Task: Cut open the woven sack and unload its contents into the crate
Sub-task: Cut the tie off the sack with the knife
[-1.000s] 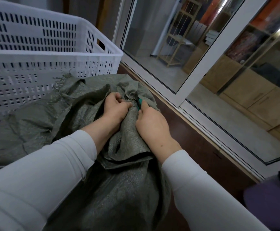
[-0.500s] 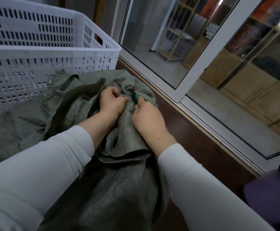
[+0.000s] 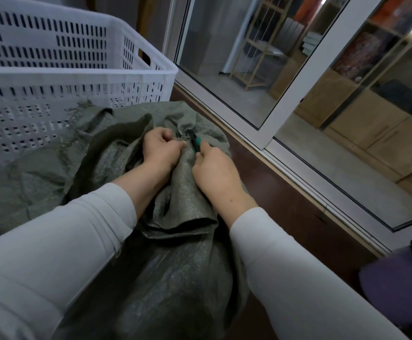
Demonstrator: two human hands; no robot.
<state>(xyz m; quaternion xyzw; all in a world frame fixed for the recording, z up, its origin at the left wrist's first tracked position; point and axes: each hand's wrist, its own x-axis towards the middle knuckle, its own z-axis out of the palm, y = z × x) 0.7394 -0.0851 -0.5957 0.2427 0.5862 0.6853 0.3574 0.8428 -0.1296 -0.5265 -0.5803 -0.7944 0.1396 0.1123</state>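
Cutting stage, apparently: left hand [image 3: 160, 149] fingers clutch grey-green woven sack [image 3: 180, 278], right hand [image 3: 214, 168] fingers pinch small green-handled cutter [image 3: 197, 143]; unloading into far-left white slotted plastic crate [image 3: 77, 77] pending.

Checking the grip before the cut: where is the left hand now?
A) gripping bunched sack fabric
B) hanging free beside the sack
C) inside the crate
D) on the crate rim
A: the left hand grips a fold of the sack, close to the right hand, which holds a green tool; neither hand touches the crate.
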